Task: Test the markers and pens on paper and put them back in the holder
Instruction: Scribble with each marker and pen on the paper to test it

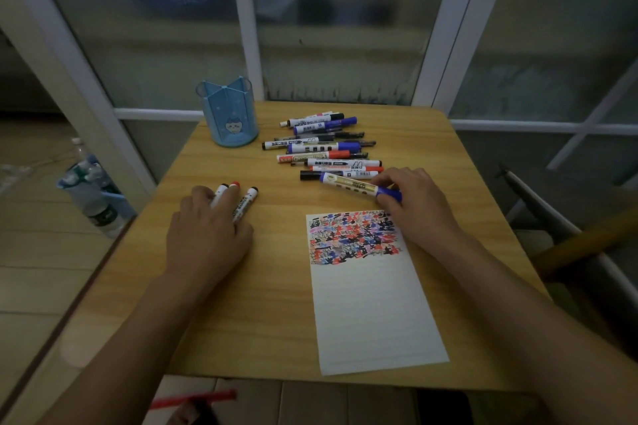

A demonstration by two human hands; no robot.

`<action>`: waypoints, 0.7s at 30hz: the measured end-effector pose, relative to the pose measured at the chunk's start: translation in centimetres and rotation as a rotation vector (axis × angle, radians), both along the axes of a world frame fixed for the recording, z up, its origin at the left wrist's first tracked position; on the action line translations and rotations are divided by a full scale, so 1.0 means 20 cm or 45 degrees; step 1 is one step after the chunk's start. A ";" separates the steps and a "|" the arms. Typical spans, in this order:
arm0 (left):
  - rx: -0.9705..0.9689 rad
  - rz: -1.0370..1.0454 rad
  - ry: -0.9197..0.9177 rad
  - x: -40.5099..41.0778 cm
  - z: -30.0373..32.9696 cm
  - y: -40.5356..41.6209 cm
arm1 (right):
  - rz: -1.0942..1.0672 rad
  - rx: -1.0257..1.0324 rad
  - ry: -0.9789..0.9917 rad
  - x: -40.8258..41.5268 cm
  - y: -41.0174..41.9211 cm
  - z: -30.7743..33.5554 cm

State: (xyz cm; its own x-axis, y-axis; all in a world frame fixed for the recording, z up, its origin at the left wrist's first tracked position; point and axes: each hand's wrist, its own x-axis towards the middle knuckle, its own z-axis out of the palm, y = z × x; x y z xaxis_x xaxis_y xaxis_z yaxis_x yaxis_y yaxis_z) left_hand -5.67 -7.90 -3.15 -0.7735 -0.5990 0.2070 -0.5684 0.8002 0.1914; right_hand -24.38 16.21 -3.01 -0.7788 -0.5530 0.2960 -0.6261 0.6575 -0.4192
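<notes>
Pinching a light, stiff, smooth marker [359, 185] at its blue cap, the right hand [411, 195] holds well; left hand [207, 235] rests flat on 3 markers [238, 200].

The left hand [207, 235] covers the near ends of three markers [245, 202]; marker labels are too small to read.
</notes>
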 end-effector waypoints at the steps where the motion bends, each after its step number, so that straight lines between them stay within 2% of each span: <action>1: -0.008 0.000 0.005 0.00 0.00 0.00 | 0.001 -0.007 0.000 0.00 0.00 0.00; 16: 0.015 0.046 -0.030 -0.01 0.02 -0.01 | 0.063 -0.117 -0.183 0.05 -0.02 0.03; 21: 0.042 0.038 -0.015 -0.01 0.03 0.00 | 0.084 -0.219 -0.327 0.10 -0.02 0.06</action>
